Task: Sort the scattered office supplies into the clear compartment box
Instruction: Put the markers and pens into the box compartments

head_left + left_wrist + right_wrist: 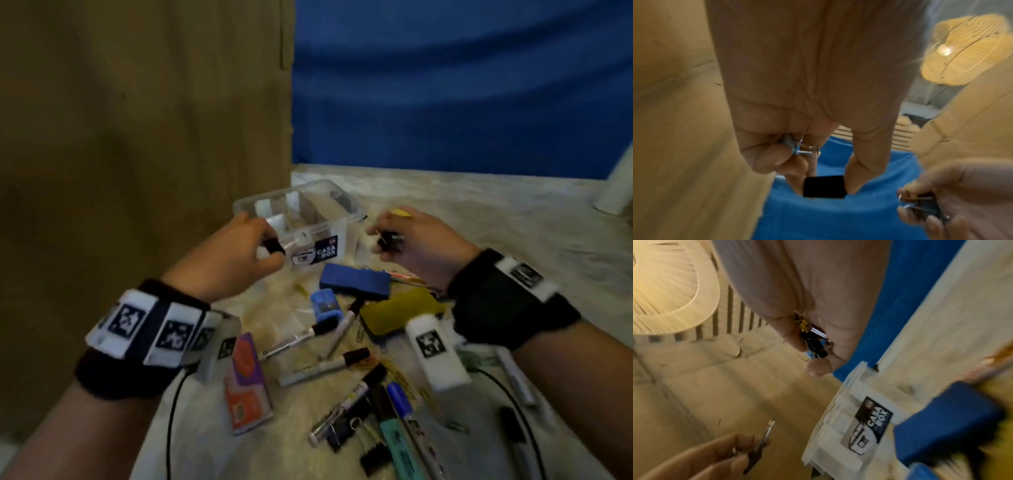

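Clear plastic box (301, 219) sits on the table (479, 219), between the two raised hands and just beyond them. Left hand (236, 253) at its near-left corner, thumb and forefinger pinching a black binder clip (824, 186) (a second clip tucked under its curled fingers, wire loops showing). Right hand (414, 246) just beside the box's right wall, fingers curled round another black clip (815, 344). Markers (394, 404), loose clips and a blue eraser (356, 281) lie nearer, under the wrists.

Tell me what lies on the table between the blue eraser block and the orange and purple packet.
In the head view, a small blue sharpener lies between the blue eraser block and the orange and purple packet.
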`<action>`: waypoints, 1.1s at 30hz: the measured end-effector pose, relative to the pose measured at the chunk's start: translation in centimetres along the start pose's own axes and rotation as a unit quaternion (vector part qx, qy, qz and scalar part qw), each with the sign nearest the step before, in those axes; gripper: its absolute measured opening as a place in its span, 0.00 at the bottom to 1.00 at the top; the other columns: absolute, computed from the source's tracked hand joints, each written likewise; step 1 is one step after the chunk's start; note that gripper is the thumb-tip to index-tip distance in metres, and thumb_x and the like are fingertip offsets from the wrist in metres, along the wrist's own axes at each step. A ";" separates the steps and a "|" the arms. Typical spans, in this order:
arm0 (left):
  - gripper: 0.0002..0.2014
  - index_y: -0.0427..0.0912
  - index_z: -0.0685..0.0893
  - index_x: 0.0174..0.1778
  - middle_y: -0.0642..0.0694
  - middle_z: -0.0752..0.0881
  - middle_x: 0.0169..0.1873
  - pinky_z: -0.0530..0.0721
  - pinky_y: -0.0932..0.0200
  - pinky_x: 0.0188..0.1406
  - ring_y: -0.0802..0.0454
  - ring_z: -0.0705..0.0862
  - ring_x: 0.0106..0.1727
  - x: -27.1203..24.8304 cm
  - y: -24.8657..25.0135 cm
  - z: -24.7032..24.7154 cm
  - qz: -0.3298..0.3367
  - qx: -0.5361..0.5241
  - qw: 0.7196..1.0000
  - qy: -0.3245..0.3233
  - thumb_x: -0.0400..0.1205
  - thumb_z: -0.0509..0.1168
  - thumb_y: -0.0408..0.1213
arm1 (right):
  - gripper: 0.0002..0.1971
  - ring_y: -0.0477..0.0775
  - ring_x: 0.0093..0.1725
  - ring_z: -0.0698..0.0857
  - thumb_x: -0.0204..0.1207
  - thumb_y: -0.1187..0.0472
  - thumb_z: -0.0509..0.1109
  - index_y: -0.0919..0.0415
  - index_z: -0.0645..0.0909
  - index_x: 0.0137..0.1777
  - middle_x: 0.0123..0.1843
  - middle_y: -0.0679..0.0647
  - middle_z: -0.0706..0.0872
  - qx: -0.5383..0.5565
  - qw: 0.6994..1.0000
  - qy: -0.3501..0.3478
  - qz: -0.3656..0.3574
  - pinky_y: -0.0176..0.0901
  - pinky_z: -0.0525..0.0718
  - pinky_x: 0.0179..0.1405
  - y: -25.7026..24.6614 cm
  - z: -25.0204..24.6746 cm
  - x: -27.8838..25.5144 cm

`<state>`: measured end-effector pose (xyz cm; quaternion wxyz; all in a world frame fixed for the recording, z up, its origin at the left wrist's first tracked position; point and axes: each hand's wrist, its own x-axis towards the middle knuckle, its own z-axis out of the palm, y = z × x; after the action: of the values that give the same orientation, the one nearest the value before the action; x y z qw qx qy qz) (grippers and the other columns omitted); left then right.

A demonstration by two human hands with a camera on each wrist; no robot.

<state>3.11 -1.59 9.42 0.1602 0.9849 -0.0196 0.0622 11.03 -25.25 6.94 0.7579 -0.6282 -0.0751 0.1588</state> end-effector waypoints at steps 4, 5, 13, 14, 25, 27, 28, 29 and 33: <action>0.10 0.46 0.78 0.55 0.46 0.72 0.54 0.77 0.56 0.52 0.45 0.81 0.56 5.1 -3.5 -1.7 -0.076 0.019 0.997 -0.019 0.80 0.65 0.44 | 0.05 0.53 0.32 0.77 0.84 0.67 0.58 0.61 0.69 0.45 0.42 0.59 0.76 -0.109 0.993 -0.051 -0.015 0.40 0.78 0.29 -1.8 5.7 5.8; 0.13 0.43 0.78 0.57 0.44 0.72 0.57 0.79 0.53 0.55 0.43 0.80 0.57 6.3 -4.4 -1.7 -0.091 0.029 0.995 -0.030 0.80 0.64 0.44 | 0.05 0.53 0.32 0.77 0.83 0.67 0.58 0.61 0.69 0.45 0.41 0.60 0.76 -0.119 0.991 -0.055 -0.012 0.41 0.78 0.30 -1.8 6.7 7.3; 0.18 0.35 0.78 0.65 0.33 0.71 0.68 0.77 0.55 0.57 0.39 0.78 0.63 13.6 -8.0 -0.3 -0.144 0.054 0.986 -0.064 0.82 0.63 0.42 | 0.14 0.53 0.32 0.79 0.81 0.70 0.57 0.59 0.70 0.34 0.34 0.56 0.76 -0.265 0.963 -0.038 0.014 0.39 0.78 0.27 -0.3 13.2 16.5; 0.19 0.35 0.77 0.65 0.33 0.72 0.68 0.76 0.55 0.58 0.39 0.77 0.65 14.3 -8.5 -0.2 -0.146 0.056 0.985 -0.067 0.82 0.63 0.42 | 0.14 0.51 0.32 0.78 0.81 0.68 0.58 0.57 0.70 0.33 0.34 0.54 0.76 -0.289 0.956 -0.042 0.015 0.40 0.80 0.30 0.0 13.8 17.4; 0.19 0.36 0.74 0.70 0.36 0.77 0.68 0.76 0.54 0.59 0.39 0.78 0.67 18.0 -10.7 1.5 -0.093 0.057 0.989 -0.104 0.82 0.61 0.31 | 0.11 0.55 0.47 0.79 0.79 0.64 0.63 0.53 0.72 0.35 0.42 0.54 0.78 -0.364 0.926 -0.091 0.048 0.52 0.82 0.60 2.3 16.2 21.2; 0.17 0.37 0.76 0.67 0.36 0.80 0.66 0.75 0.55 0.57 0.39 0.79 0.65 18.3 -10.8 1.8 -0.078 0.076 0.988 -0.114 0.81 0.62 0.30 | 0.13 0.53 0.45 0.78 0.79 0.67 0.62 0.52 0.70 0.34 0.42 0.53 0.76 -0.367 0.925 -0.092 0.042 0.52 0.81 0.61 2.4 15.9 21.0; 0.16 0.37 0.78 0.65 0.36 0.81 0.64 0.75 0.55 0.55 0.40 0.80 0.63 18.4 -10.8 1.8 -0.072 0.080 0.987 -0.116 0.81 0.62 0.30 | 0.13 0.55 0.48 0.78 0.79 0.68 0.62 0.52 0.70 0.34 0.46 0.56 0.77 -0.369 0.924 -0.093 0.040 0.53 0.81 0.62 2.4 15.7 20.7; 0.15 0.37 0.80 0.64 0.37 0.83 0.62 0.75 0.56 0.53 0.40 0.81 0.62 18.4 -10.7 1.8 -0.068 0.081 0.987 -0.120 0.81 0.62 0.30 | 0.13 0.56 0.50 0.77 0.78 0.68 0.62 0.53 0.70 0.35 0.50 0.58 0.76 -0.370 0.923 -0.096 0.034 0.54 0.81 0.63 2.3 15.5 20.4; 0.14 0.39 0.81 0.64 0.39 0.83 0.61 0.77 0.53 0.59 0.40 0.82 0.61 17.2 -9.6 1.3 -0.048 0.069 0.990 -0.109 0.82 0.61 0.32 | 0.07 0.54 0.47 0.77 0.80 0.66 0.62 0.64 0.81 0.52 0.49 0.59 0.78 -0.415 0.906 -0.082 -0.008 0.45 0.80 0.50 1.3 14.2 16.3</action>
<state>20.92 6.81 7.42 0.0915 0.9943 0.0149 -0.0522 21.66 -6.36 7.09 0.4215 -0.8701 -0.2009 0.1579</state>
